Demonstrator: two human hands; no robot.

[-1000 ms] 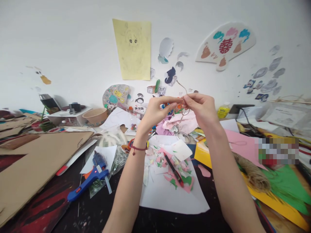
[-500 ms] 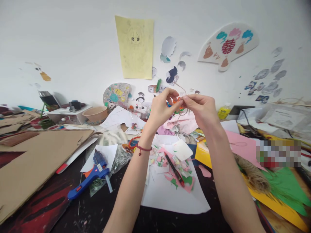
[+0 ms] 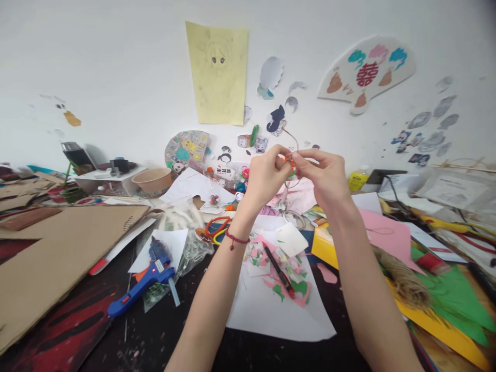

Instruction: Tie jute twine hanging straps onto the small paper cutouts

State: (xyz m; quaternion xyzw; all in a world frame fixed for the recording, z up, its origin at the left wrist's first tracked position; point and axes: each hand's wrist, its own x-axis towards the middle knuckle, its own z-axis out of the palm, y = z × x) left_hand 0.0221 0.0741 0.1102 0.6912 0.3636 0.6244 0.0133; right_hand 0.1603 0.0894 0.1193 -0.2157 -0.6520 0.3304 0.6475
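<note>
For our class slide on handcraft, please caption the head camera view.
Two hands hold thin twine above white paper and colourful scraps.

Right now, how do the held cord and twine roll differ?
The cord is a thin, curving strand; the twine roll is thick and wound. The cord is up in the fingers of the left hand and right hand; the roll lies on coloured paper. Both are brownish.

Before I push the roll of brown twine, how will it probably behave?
The roll of twine may roll, as it looks round and lies on its side. Its rough cord will probably grip, not slip. Wound only from cord, it seems light.
</note>
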